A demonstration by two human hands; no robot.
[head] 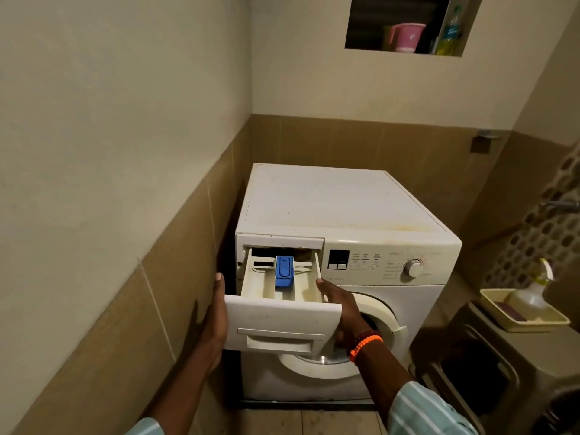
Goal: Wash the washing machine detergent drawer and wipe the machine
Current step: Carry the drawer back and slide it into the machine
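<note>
Detergent drawer (284, 320) most of the way out, both our hands clamped on its sides.

We've got the left hand (216, 318) on the left edge, the right hand (340, 312) on the right, the blue insert (284, 273) showing inside. Its back end sits in the slot of the washing machine (345, 215). Tug unevenly and it could jam on its catch, or spill residue down the door.
</note>
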